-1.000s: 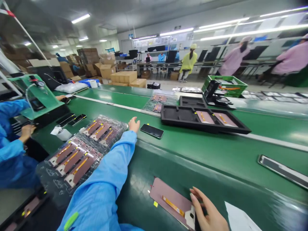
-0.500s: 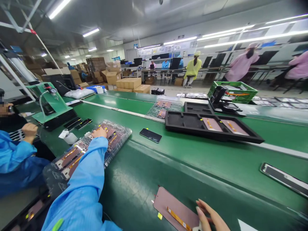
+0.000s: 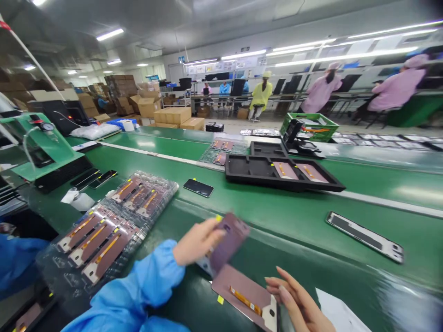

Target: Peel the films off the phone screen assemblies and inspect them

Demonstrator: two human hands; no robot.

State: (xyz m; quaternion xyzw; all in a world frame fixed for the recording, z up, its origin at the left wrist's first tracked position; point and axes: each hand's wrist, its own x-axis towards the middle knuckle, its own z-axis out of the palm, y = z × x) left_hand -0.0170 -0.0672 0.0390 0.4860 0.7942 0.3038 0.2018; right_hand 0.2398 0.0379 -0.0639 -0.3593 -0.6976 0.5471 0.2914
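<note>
**Two panels at the belt's near edge**

The left hand (image 3: 195,240) grips a mauve screen panel (image 3: 226,242), tilted and blurred, just above a second panel (image 3: 242,295) lying flat on the green belt (image 3: 294,221). The right hand (image 3: 297,304), fingers loosely spread, seems to touch that panel's right end. It is mauve, with an orange ribbon strip.

The panel (image 3: 226,242) in your left hand (image 3: 195,240) was motion-blurred, its near end hidden behind your fingers. Your right hand (image 3: 299,306) was cut off by the bottom edge, covering the near corner of the flat panel (image 3: 242,295).
</note>
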